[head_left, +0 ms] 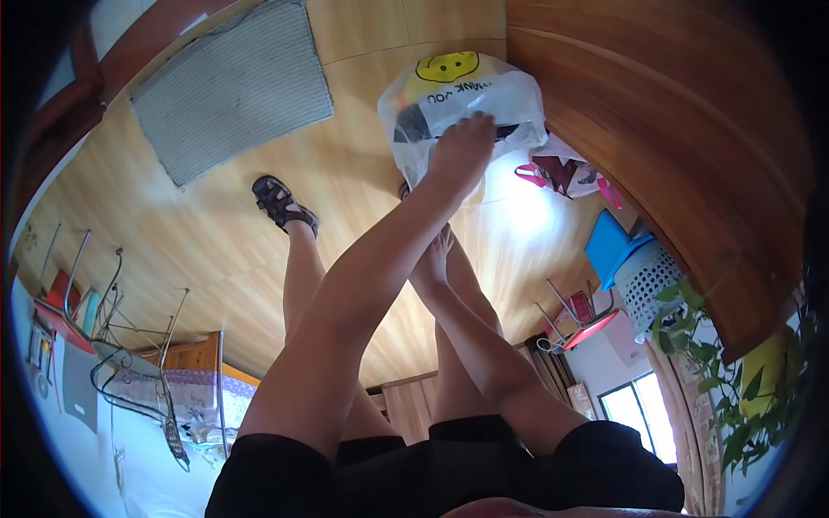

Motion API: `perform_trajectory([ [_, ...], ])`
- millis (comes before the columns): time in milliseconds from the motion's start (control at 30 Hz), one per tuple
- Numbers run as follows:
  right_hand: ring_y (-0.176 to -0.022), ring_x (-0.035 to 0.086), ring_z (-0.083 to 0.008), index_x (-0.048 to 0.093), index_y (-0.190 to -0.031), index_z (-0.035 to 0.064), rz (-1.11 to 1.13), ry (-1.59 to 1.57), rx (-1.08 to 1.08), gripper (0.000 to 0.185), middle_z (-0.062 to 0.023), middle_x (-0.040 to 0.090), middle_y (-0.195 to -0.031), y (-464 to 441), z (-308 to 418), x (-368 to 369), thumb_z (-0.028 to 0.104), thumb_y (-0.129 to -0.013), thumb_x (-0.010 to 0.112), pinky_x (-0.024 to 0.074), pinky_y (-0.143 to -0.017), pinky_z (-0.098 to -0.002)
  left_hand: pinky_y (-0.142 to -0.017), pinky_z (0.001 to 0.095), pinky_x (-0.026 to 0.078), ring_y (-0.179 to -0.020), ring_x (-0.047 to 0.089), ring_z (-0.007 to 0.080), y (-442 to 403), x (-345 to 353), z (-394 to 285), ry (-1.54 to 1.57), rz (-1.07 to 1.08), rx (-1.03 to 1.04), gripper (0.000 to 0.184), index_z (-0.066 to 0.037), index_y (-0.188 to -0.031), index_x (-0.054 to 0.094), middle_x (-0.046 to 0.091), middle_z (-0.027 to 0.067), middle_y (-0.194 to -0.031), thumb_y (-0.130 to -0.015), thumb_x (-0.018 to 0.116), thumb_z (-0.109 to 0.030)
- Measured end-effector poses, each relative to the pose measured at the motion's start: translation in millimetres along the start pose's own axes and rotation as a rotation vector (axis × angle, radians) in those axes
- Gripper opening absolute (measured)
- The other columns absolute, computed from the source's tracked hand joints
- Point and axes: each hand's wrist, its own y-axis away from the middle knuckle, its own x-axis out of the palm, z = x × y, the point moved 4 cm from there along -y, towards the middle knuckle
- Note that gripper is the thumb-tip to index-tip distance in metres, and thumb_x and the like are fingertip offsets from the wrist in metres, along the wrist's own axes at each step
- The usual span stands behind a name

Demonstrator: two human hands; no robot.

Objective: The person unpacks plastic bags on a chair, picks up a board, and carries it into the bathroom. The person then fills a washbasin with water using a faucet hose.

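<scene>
A translucent white plastic bag (505, 91) with a yellow smiley face and "THANK YOU" print stands on the wooden floor at the upper middle. My left hand (466, 151) is at the bag's upper side, fingers curled and closed on the plastic. Right beside those fingers a black edge shows, and a dark shape shows through the plastic on the left; what they are I cannot make out. My left forearm crosses over my right one. My right hand (439, 250) is lower down, by my leg and partly behind the left forearm; its fingers are mostly hidden.
A grey ribbed mat (237, 91) lies at the upper left. My sandalled foot (285, 205) stands left of the bag. A brown wooden panel (673, 129) curves along the right. Pink-handled bags (561, 175), a blue item (609, 246), a perforated white basket (648, 281) and a plant (699, 354) are nearby.
</scene>
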Motion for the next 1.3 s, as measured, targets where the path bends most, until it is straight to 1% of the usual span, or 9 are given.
perform_trajectory([
  [267, -0.128, 0.041, -0.0393, 0.038, -0.137, 0.0017, -0.004, -0.141, 0.013, 0.061, -0.0260, 0.042, -0.136, 46.4, -11.1, -58.6, 0.013, -0.082, 0.062, 0.0314, -0.106, -0.0533, -0.084, 0.0453, 0.048, -0.098, 0.058, 0.0363, 162.0, -101.1, 11.9, 0.110, -0.057, -0.044, 0.030, -0.004, -0.114, 0.057, 0.060, 0.0188, -0.108, -0.085, 0.055, -0.008],
  [400, -0.117, 0.049, -0.0352, 0.055, -0.122, 0.0080, -0.217, 0.109, -0.342, 0.055, -0.0158, 0.056, -0.116, 122.2, -57.0, -78.8, 0.021, -0.070, 0.070, 0.0346, -0.101, -0.0549, -0.068, 0.0491, 0.047, -0.074, 0.060, 0.0348, 322.5, -143.4, 55.8, 0.075, 0.071, -0.551, 0.015, -0.003, -0.086, 0.062, 0.061, 0.0179, -0.079, -0.087, 0.050, -0.011],
  [433, -0.117, 0.050, -0.0354, 0.056, -0.119, 0.0068, -0.139, 0.230, -0.348, 0.048, -0.0145, 0.058, -0.116, 137.2, -39.8, -111.8, 0.023, -0.074, 0.067, 0.0307, -0.105, -0.0545, -0.068, 0.0484, 0.047, -0.073, 0.060, 0.0346, 368.9, -158.0, 58.1, -0.232, 0.022, -0.280, 0.017, -0.004, -0.075, 0.062, 0.061, 0.0171, -0.075, -0.085, 0.051, -0.012],
  [600, -0.122, 0.047, -0.0312, 0.067, -0.104, 0.0089, -0.107, 0.501, -0.380, 0.024, -0.0117, 0.063, -0.113, 174.0, -8.8, -229.9, 0.019, -0.084, 0.056, 0.0082, -0.110, -0.0644, -0.082, 0.0412, 0.051, -0.091, 0.065, 0.0305, 523.1, -227.3, 73.9, -0.387, -0.045, -0.881, 0.017, -0.009, -0.085, 0.072, 0.069, 0.0131, -0.095, -0.076, 0.058, -0.010],
  [800, -0.094, 0.059, -0.0326, 0.071, -0.084, 0.0090, 0.002, 0.882, -0.606, 0.021, -0.0126, 0.067, -0.089, 154.9, -27.2, -305.3, 0.017, -0.068, 0.060, 0.0124, -0.107, -0.0695, -0.083, 0.0503, 0.050, -0.101, 0.063, 0.0352, 646.1, -187.4, -24.2, 0.144, 0.058, -1.374, 0.030, -0.006, -0.097, 0.069, 0.065, 0.0179, -0.109, -0.088, 0.048, -0.024],
  [867, -0.095, 0.062, -0.0325, 0.071, -0.087, 0.0096, 0.154, 1.118, -0.589, 0.022, -0.0131, 0.067, -0.095, 174.2, 9.0, -328.4, 0.024, -0.077, 0.057, 0.0199, -0.108, -0.0642, -0.084, 0.0471, 0.048, -0.099, 0.063, 0.0374, 684.4, -83.4, -22.3, 0.227, 0.166, -0.967, 0.033, -0.003, -0.095, 0.068, 0.068, 0.0188, -0.099, -0.088, 0.052, -0.031],
  [933, -0.096, 0.062, -0.0326, 0.071, -0.089, 0.0092, 0.188, 1.168, -0.633, 0.023, -0.0134, 0.067, -0.096, 185.2, 40.1, -331.9, 0.024, -0.078, 0.056, 0.0215, -0.107, -0.0634, -0.079, 0.0458, 0.051, -0.087, 0.065, 0.0399, 721.1, -16.2, -46.9, 0.755, -0.290, -1.088, 0.023, -0.004, -0.086, 0.072, 0.069, 0.0198, -0.095, -0.081, 0.058, -0.022],
  [1000, -0.097, 0.062, -0.0328, 0.070, -0.090, 0.0088, 0.193, 1.164, -0.677, 0.024, -0.0137, 0.067, -0.097, 193.1, 81.7, -319.0, 0.024, -0.079, 0.056, 0.0230, -0.106, -0.0626, -0.079, 0.0456, 0.051, -0.088, 0.065, 0.0393, 738.0, 4.9, -58.1, 0.836, -0.289, -1.129, 0.022, -0.005, -0.087, 0.072, 0.069, 0.0197, -0.095, -0.080, 0.058, -0.021],
  [1300, -0.100, 0.062, -0.0333, 0.069, -0.096, 0.0070, 0.175, 0.883, -0.855, 0.027, -0.0152, 0.067, -0.101, 234.2, 350.6, -142.5, 0.025, -0.082, 0.053, 0.0301, -0.101, -0.0591, -0.079, 0.0445, 0.052, -0.091, 0.065, 0.0367, 813.2, -106.8, 79.9, 0.506, -0.195, -1.092, 0.019, -0.008, -0.088, 0.072, 0.068, 0.0192, -0.094, -0.076, 0.061, -0.019],
])
